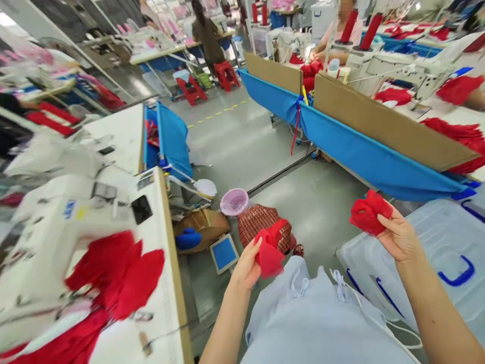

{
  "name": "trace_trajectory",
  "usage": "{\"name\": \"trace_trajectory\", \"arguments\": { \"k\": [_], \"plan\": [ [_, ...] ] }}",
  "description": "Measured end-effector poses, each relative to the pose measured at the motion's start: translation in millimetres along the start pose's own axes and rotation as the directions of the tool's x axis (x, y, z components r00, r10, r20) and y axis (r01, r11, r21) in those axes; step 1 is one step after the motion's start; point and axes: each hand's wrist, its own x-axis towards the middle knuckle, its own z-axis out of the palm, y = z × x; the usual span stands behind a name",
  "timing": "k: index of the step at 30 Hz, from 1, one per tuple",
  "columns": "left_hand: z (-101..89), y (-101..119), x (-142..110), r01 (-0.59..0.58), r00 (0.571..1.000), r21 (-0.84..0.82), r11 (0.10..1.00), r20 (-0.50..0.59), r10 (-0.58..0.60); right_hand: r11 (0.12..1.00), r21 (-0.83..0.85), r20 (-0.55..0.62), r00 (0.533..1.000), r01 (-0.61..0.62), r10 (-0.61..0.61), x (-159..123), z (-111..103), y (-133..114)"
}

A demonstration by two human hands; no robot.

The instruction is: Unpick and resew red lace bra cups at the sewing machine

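Note:
In my left hand [247, 267], closed with thumb on top, is a piece of red fabric [271, 253] that hangs down over the fingers. My right hand [398, 233] pinches a second, bunched piece of red fabric [367, 213], held out above the lidded plastic boxes' left edge. The two hands are well apart, one on either side of my light blue apron [322, 318]. More red fabric [117, 273] lies in a heap on the sewing table to my left, beside a white sewing machine [56, 237].
Clear plastic boxes [424, 253] with blue handles stand at my right. A blue cloth trough [364, 156] with cardboard panels runs in front of another sewing station, where a person sits. A pink basin [234, 202], a cushioned stool [261, 222] and a cardboard box [204, 227] are on the floor.

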Motion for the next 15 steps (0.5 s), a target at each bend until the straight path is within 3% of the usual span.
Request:
{"name": "trace_trajectory", "arguments": {
  "k": [6, 9, 12, 13, 15],
  "plan": [
    [72.8, 53, 67, 0.054, 0.995, 0.037, 0.998, 0.087, -0.057, 0.982, -0.091, -0.241, 0.953, 0.165, -0.182, 51, -2, -49],
    [116.4, 60, 100, 0.025, 0.996, 0.060, 0.998, 0.084, -0.030, 0.959, -0.271, -0.259, 0.954, 0.080, -0.153, 77, -4, -61],
    [167.6, 49, 132, -0.071, 0.992, 0.126, 0.989, 0.109, 0.058, 0.861, -0.499, -0.020, 0.995, -0.094, 0.096, 107, 20, -65],
    [186.4, 41, 142, -0.111, 0.988, 0.146, 0.983, 0.127, 0.093, 0.803, -0.590, 0.098, 0.981, -0.080, 0.170, 118, 33, -64],
    [225.5, 25, 162, -0.182, 0.972, 0.171, 0.968, 0.179, 0.151, 0.694, -0.707, 0.318, 0.937, 0.133, 0.145, 146, 60, -63]
  ]
}}
